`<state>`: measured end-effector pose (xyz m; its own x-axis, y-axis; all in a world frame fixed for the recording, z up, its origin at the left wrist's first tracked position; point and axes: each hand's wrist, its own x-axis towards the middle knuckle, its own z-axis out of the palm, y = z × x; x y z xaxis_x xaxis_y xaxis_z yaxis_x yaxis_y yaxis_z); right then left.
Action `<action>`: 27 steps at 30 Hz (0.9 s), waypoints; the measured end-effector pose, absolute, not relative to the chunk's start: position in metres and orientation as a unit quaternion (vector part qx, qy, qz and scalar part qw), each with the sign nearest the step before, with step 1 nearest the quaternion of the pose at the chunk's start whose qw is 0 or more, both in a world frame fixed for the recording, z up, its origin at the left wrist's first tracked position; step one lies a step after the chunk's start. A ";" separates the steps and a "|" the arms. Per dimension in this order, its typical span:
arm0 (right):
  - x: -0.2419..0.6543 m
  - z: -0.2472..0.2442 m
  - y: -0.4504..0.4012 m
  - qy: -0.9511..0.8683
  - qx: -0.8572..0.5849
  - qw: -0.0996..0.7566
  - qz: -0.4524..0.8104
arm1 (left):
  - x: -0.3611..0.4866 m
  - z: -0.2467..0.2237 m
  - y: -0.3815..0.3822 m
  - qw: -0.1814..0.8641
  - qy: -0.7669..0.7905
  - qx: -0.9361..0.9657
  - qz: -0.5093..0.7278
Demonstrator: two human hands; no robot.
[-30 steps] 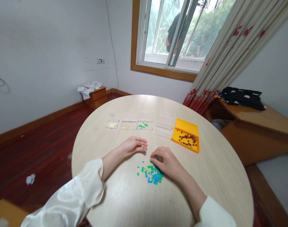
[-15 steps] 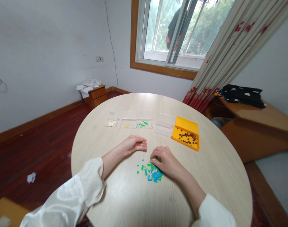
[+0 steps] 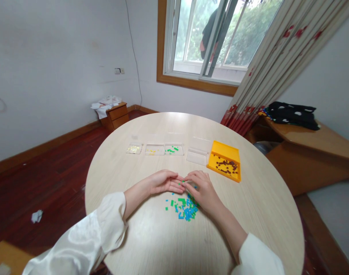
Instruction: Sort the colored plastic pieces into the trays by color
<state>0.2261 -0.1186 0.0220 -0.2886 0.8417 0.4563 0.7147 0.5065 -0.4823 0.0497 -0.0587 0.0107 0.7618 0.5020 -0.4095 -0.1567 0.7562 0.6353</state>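
My left hand (image 3: 166,182) is turned palm up above the table, its fingers extended and slightly cupped, with a small green plastic piece (image 3: 179,184) resting on them. Against those fingertips, my right hand (image 3: 201,188) pinches another small green piece (image 3: 183,181) between thumb and forefinger. Just below both hands lies a loose pile of green and blue plastic pieces (image 3: 187,212), partly hidden by my right hand.
Along the far side of the round table (image 3: 151,244) stand open clear boxes: one with green pieces (image 3: 180,154), one with yellow pieces (image 3: 147,154), and an unfilled one (image 3: 191,160). A small clear case (image 3: 128,152) holds pale bits. An orange box (image 3: 239,168) contains dark brown pieces.
My right hand has lifted from the pile and moved up to my left fingertips with a green piece. My left hand has shifted right and slightly nearer to me.
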 end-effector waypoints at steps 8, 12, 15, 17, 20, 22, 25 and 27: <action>0.240 0.036 -0.120 -0.794 -0.489 0.323 0.162 | 0.050 0.015 -0.059 0.882 0.293 0.304 0.212; 0.256 0.041 -0.123 -0.795 -0.508 0.234 0.236 | 0.050 0.019 -0.059 0.844 0.339 0.325 0.259; 0.263 0.041 -0.125 -0.799 -0.508 0.197 0.255 | 0.051 0.019 -0.059 0.833 0.349 0.334 0.269; 0.264 0.040 -0.126 -0.804 -0.505 0.182 0.257 | 0.051 0.018 -0.059 0.833 0.343 0.336 0.275; 0.263 0.040 -0.126 -0.817 -0.495 0.151 0.255 | 0.050 0.019 -0.059 0.836 0.333 0.334 0.279; 0.262 0.040 -0.126 -0.825 -0.487 0.134 0.253 | 0.050 0.021 -0.059 0.835 0.336 0.333 0.281; 0.260 0.039 -0.126 -0.832 -0.478 0.122 0.256 | 0.051 0.025 -0.060 0.817 0.352 0.354 0.290; 0.260 0.038 -0.125 -0.831 -0.478 0.122 0.259 | 0.051 0.028 -0.061 0.805 0.360 0.376 0.284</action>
<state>0.2601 -0.1253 0.0378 -0.5140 0.8566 -0.0447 0.7307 0.4100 -0.5459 0.0509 -0.0607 0.0278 0.5794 0.7286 -0.3653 -0.1876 0.5554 0.8102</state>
